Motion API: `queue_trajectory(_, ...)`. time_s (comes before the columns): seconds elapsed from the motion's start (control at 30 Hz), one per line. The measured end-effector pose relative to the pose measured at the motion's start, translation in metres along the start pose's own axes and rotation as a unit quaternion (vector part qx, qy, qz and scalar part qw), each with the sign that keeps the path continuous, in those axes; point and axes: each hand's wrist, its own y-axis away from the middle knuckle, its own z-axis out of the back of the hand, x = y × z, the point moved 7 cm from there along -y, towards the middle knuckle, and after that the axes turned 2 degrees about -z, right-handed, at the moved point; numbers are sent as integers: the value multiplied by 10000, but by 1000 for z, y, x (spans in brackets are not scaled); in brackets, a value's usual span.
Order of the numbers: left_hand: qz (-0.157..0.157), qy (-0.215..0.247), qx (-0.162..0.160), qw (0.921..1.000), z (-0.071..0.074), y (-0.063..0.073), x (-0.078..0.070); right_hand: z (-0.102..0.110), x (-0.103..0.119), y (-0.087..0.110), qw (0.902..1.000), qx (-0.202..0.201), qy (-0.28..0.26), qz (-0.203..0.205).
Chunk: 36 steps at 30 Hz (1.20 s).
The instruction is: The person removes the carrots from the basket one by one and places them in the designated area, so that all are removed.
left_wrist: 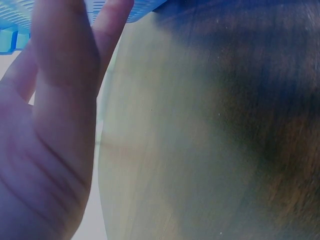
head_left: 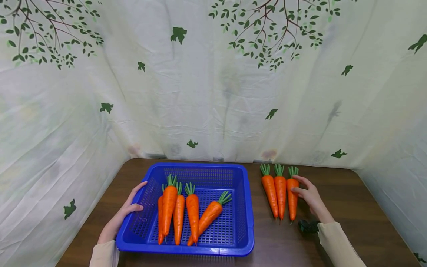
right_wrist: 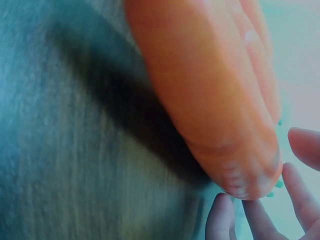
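At the left side of a blue plastic basket (head_left: 245, 207), my left hand (head_left: 126, 207) grips the rim, its thumb and fingertips showing over the edge. In the left wrist view the basket's perforated wall (left_wrist: 145, 7) shows above my fingers. Several orange carrots (head_left: 169, 207) with green tops lie in the basket. To its right, three more carrots (head_left: 269, 193) lie side by side on the table, tops away from me. My right hand (head_left: 311, 196) is at the rightmost carrot (head_left: 292, 202), fingertips spread at its leafy end (right_wrist: 240, 170).
The brown wooden table (head_left: 360, 222) extends right of the carrots to a slanted edge. A pale cloth curtain (head_left: 213, 92) with printed leaves hangs behind and beside it. A small black device (head_left: 307, 226) sits at my right wrist.
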Motion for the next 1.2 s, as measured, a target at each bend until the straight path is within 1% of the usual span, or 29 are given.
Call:
queue_trajectory(0.13,-14,-12,-13,10000,0,0,-1,3,2,3,9999,-44,-107,36)
queue_trajectory(0.3,44,10,-21,10000,0,1,0,8,6,8,9994,-154,-249,167)
queue_trajectory(0.47,50,6,8,10000,0,1,0,10,16,13,9981,-223,-416,399)
queue_trajectory(0.6,54,-26,-2,10000,0,2,1,8,27,18,9967,-201,-561,547)
queue_trajectory(0.83,201,29,-11,9998,0,3,2,-5,50,28,9943,20,-848,651)
queue_trajectory(1.03,131,22,-6,9999,0,2,2,-20,68,35,9922,278,-886,827)
queue_trajectory(1.2,150,-41,-54,9999,0,2,2,-32,83,39,9906,524,-932,856)
